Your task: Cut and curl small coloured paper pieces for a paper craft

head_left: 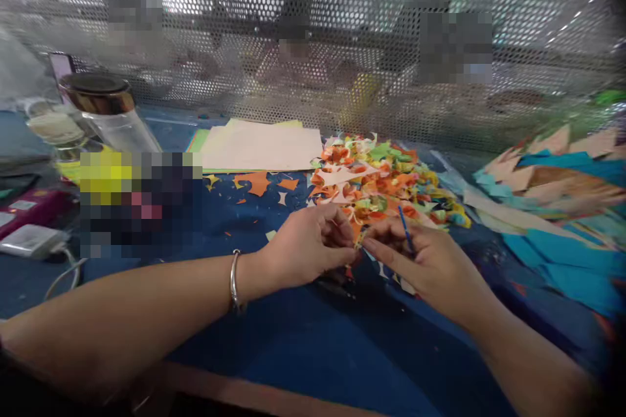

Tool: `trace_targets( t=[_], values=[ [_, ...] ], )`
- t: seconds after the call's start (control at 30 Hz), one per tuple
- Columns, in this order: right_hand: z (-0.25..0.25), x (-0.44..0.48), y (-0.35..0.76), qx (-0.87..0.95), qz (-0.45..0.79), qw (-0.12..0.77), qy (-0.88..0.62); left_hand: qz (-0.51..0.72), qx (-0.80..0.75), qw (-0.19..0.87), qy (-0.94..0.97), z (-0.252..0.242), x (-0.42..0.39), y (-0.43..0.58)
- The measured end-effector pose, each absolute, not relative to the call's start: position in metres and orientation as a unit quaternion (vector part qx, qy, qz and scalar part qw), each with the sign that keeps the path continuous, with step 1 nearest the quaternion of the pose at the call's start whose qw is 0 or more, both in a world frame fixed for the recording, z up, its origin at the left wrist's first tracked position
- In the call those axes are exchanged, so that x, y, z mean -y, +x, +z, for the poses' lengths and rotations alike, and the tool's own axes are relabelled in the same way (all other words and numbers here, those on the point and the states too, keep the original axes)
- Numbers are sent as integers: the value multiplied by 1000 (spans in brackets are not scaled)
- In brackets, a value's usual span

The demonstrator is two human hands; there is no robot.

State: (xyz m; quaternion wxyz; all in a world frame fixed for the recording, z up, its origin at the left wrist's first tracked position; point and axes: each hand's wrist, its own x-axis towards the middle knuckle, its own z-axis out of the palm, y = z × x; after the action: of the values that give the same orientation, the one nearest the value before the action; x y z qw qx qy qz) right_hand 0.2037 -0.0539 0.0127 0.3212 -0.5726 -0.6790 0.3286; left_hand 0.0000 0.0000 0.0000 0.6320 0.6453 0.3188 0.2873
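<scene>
My left hand [308, 244], with a silver bangle at its wrist, is closed in a pinch. Its fingertips meet those of my right hand [430, 267] at a small yellowish scrap [359, 239], probably paper, partly hidden by the fingers. A thin blue stick [405, 229] pokes up between the fingers of my right hand; its lower end is hidden and its kind cannot be made out. Just beyond both hands lies a heap of cut paper scraps [381, 176] in orange, peach, green and yellow.
A stack of paper sheets [264, 146] lies behind loose orange scraps [254, 182]. At left stand a lidded bottle [115, 120] and a white charger [34, 241] with its cable. Blue and peach paper pieces [562, 247] pile up at right. A perforated metal screen [337, 26] closes the back.
</scene>
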Motion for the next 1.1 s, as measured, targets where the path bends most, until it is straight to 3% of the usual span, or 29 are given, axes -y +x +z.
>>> trace_targets(
  t=[0.63, 1.1],
  values=[
    [16, 52, 195, 691, 309, 348, -553, 244, -307, 737, 551, 3, -3, -3],
    [17, 53, 198, 694, 306, 341, -555, 276, -291, 684, 609, -5, -6, -4]
  ],
)
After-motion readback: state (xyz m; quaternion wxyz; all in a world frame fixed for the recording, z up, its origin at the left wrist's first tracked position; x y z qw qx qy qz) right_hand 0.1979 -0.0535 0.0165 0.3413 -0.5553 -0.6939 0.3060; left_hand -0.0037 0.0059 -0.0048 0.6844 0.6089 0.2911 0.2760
